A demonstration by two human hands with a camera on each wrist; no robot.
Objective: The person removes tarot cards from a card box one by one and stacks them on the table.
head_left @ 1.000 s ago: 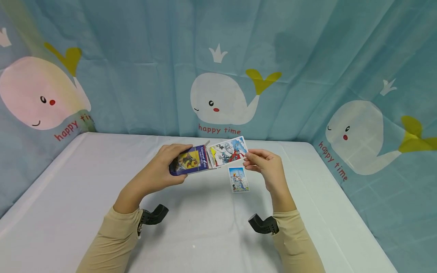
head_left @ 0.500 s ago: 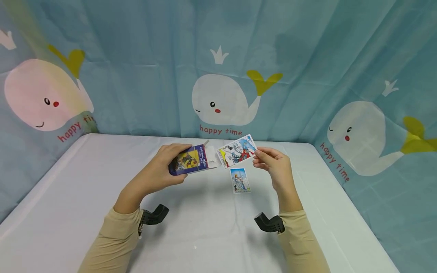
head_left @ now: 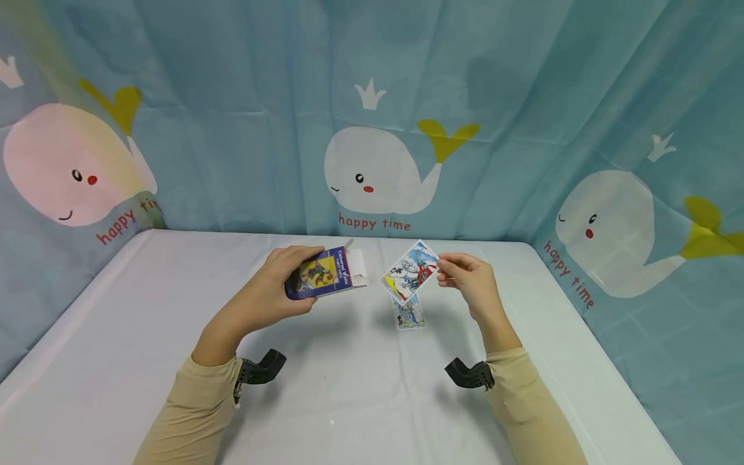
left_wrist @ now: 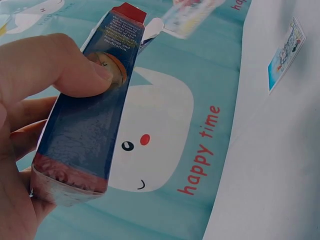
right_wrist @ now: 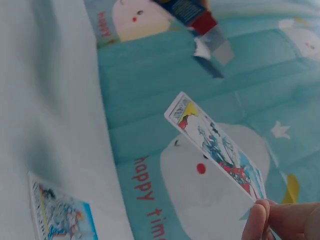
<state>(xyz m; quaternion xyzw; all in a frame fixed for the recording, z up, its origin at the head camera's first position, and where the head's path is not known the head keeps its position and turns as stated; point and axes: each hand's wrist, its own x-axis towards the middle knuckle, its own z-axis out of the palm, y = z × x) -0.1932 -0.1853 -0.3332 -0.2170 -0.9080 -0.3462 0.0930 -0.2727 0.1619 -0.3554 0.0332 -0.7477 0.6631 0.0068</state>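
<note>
My left hand (head_left: 279, 284) grips a dark blue tarot deck box (head_left: 318, 274), thumb along one narrow side and fingers round the other. The box's end flaps (head_left: 357, 265) stand open toward the right. Between thumb and fingertips, my right hand (head_left: 469, 279) pinches a tarot card (head_left: 410, 272) by its edge, picture side up, apart from the box. In the right wrist view that card (right_wrist: 215, 145) shows a rider on a horse. Below it on the table lies a second card (head_left: 410, 314), its upper part hidden by the held one in the head view.
A white cloth covers the table (head_left: 349, 400). Behind it hangs a blue-green curtain (head_left: 244, 161) printed with whales, and it also runs along both sides. Black wrist cameras sit on the left sleeve (head_left: 192, 400) and right sleeve (head_left: 531, 400).
The held card has come out of the box, moved right, then tilted and lowered over the card on the table. My left hand and the box have hardly moved.
</note>
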